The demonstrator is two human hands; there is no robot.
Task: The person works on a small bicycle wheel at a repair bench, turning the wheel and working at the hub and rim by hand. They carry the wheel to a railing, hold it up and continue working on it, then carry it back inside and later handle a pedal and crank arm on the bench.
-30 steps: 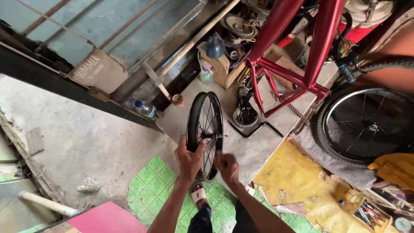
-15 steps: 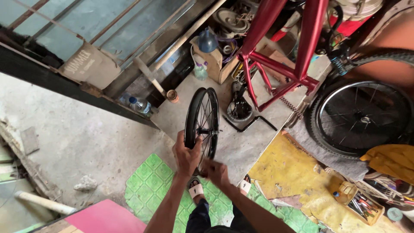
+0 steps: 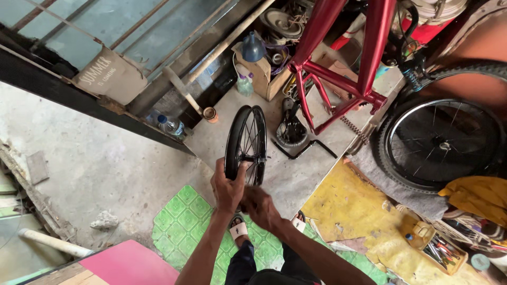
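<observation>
A bare black bicycle rim with spokes stands upright on the concrete floor in front of me. My left hand grips its near edge from the left. My right hand is closed low at the rim's near side, just right of the left hand; what its fingers hold is hidden. A red bicycle frame stands behind the rim to the right.
A tyred bicycle wheel leans at right over a grey cloth. A yellow sheet and an open tool tray lie on the floor at right. A green patterned mat, plastic bottles and a cardboard box surround me.
The view has shifted a little. My right hand has moved lower and closer to the left hand on the rim. The rim stays upright.
</observation>
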